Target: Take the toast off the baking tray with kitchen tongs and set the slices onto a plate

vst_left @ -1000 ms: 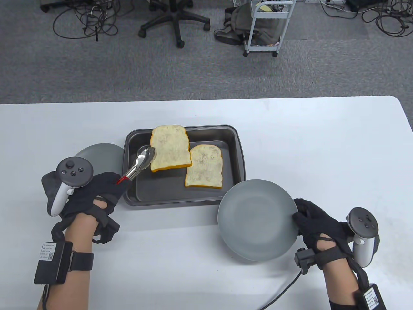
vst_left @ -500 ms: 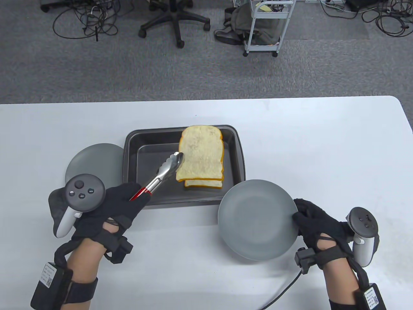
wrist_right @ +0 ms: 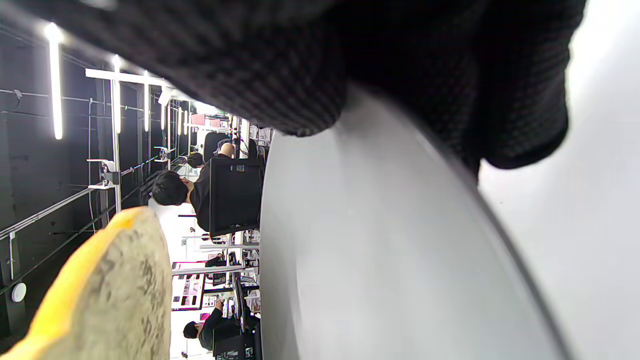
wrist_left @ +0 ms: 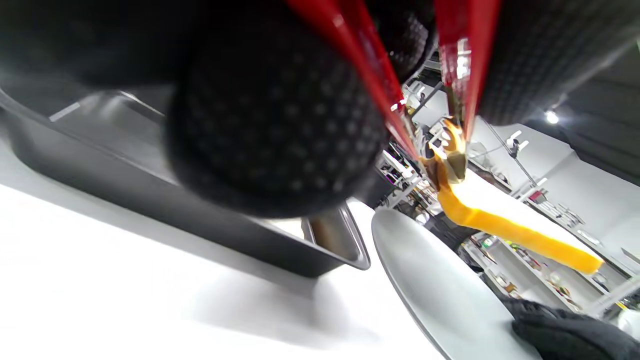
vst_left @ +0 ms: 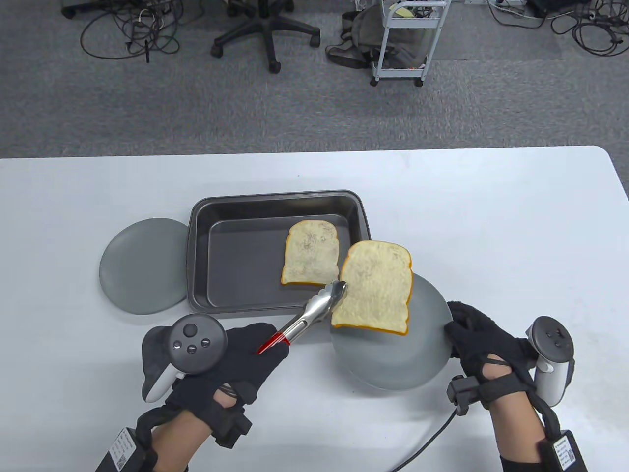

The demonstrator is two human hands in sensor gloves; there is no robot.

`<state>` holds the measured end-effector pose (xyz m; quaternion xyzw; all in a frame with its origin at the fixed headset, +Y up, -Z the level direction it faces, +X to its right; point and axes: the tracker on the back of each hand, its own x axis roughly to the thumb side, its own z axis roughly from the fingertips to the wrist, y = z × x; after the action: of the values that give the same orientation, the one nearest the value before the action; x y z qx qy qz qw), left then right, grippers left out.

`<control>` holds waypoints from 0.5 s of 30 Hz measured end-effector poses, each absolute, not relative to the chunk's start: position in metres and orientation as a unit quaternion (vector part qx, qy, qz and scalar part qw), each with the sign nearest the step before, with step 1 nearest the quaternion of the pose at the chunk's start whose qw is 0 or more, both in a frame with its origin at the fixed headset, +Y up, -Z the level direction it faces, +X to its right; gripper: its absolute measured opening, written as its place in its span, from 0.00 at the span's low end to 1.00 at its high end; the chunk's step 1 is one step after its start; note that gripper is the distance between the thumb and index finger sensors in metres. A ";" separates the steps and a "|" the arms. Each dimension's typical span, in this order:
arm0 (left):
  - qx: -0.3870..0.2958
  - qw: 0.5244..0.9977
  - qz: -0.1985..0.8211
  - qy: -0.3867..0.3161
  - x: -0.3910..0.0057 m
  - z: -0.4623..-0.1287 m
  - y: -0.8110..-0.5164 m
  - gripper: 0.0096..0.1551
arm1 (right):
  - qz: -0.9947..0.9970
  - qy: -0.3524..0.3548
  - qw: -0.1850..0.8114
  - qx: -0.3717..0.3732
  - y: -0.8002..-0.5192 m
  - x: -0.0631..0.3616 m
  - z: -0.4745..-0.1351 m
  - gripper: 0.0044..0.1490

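While the left hand [vst_left: 236, 361] is gripping the red-handled tongs [vst_left: 314, 312] at lower centre of the table view, the tongs are running diagonally from lower left to upper right, their tips clamping the left edge of a toast slice [vst_left: 376, 287]. That slice is hanging above the upper part of the grey plate [vst_left: 393, 364], its rounded top pointing toward the frame's top and its long axis nearly vertical in the picture. A second slice [vst_left: 312, 253] is lying flat in the right half of the baking tray [vst_left: 236, 255], whose left half is showing bare metal. The right hand [vst_left: 479, 339] is pinching the plate's right rim at lower right. Another plate [vst_left: 140, 268] is sitting just left of the tray on the white bench [vst_left: 491, 221], which is spreading wide to the right.

Seen from the left wrist view, the gloved fingers [wrist_left: 275, 125] are curling round the red handles [wrist_left: 380, 60], and the slice's yellow crust [wrist_left: 510, 225] is floating clear above the plate [wrist_left: 440, 290], right of the tray's corner [wrist_left: 345, 245].

Turned sideways, the right wrist view is showing the fingers [wrist_right: 400, 60] wrapping the plate rim [wrist_right: 490, 210], with the toast [wrist_right: 115, 295] at lower left.
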<state>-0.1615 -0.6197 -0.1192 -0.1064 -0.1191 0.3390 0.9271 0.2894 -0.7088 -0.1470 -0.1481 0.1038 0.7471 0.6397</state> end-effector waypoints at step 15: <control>-0.085 0.965 0.193 -0.158 -0.110 -0.104 -0.627 0.37 | 0.745 0.110 0.642 -0.144 -0.709 0.290 -0.147 0.34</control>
<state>-0.1098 -0.6266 -0.1038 -0.0851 -0.1585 0.1928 0.9646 0.2898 -0.7089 -0.1473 -0.1443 0.1096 0.7448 0.6422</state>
